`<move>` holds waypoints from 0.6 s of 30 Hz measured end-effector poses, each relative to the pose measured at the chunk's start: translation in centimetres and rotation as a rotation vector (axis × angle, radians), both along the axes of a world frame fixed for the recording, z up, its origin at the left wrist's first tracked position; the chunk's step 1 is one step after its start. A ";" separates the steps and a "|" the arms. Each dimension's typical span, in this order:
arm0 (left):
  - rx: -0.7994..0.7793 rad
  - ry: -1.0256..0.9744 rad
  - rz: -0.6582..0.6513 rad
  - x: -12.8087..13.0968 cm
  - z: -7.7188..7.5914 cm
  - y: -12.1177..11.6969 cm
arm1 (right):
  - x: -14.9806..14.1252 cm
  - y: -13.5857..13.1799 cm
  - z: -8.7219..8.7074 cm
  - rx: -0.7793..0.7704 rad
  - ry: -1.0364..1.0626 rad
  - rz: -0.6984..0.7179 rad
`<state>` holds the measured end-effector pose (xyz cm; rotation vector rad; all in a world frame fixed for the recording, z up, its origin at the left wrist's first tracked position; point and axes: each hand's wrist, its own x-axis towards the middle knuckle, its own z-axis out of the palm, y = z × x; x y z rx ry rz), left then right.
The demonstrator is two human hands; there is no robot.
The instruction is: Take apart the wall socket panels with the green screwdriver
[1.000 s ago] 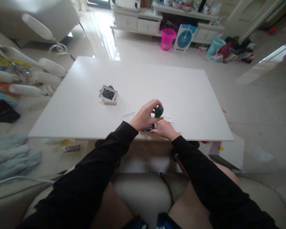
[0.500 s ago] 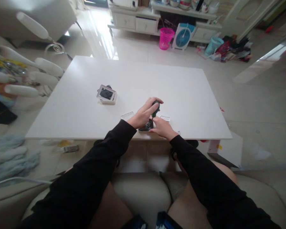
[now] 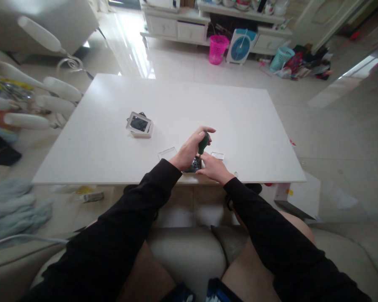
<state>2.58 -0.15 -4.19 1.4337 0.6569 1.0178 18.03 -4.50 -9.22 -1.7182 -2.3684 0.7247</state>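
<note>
Head view: a person's left hand [image 3: 190,147] grips a green screwdriver [image 3: 203,143] over a black gadget [image 3: 195,165] just beneath it; the right hand [image 3: 216,168] sits at the gadget's edge, its grip unclear. Tip slipping under pressure could jab the right hand.

Lit softly and evenly over the white rectangular worktop [image 3: 233,117], dimmer beneath its near edge. Streaked with white glare on the glossy pale tiled floor [image 3: 135,54], seemingly from beyond the top edge, left of centre. Nearly lost to darkness along the black cloth sleeves [image 3: 113,235]. Stretched and smeared toward the margins, over the fluffy grey-green cloth heap [image 3: 15,209].
</note>
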 end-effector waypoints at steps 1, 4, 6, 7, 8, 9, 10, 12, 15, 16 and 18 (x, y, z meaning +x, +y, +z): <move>0.003 0.000 -0.007 -0.1 0.1 0.1 | 0.0 0.0 0.0 0.000 0.002 -0.001; 0.023 0.014 -0.014 -0.4 0.4 0.1 | 0.0 0.0 -0.3 -0.004 -0.022 -0.003; 0.022 -0.019 0.018 -0.4 0.6 0.0 | 0.1 0.1 -0.5 -0.006 -0.025 0.003; 0.011 -0.047 0.037 -0.4 0.7 -0.1 | 0.1 0.1 -0.5 -0.003 -0.020 0.008; -0.002 -0.071 0.055 -0.4 0.7 -0.2 | 0.1 0.1 -0.6 0.002 -0.013 0.015; -0.015 -0.085 0.068 -0.4 0.7 -0.3 | 0.1 0.1 -0.7 0.006 -0.008 0.021; -0.024 -0.090 0.070 -0.3 0.7 -0.3 | 0.1 0.1 -0.7 0.007 -0.007 0.021; -0.041 -0.104 0.054 -0.3 0.5 -0.3 | 0.1 0.1 -0.6 0.000 -0.014 0.013; -0.040 -0.102 0.028 -0.4 0.1 0.1 | 0.1 0.1 -0.4 -0.021 -0.028 -0.005; -0.021 -0.082 0.031 -0.4 0.1 0.1 | 0.0 0.1 -0.4 -0.027 -0.033 -0.010; 0.018 -0.029 0.031 -0.5 0.3 0.2 | 0.0 0.0 -0.3 -0.033 -0.039 -0.018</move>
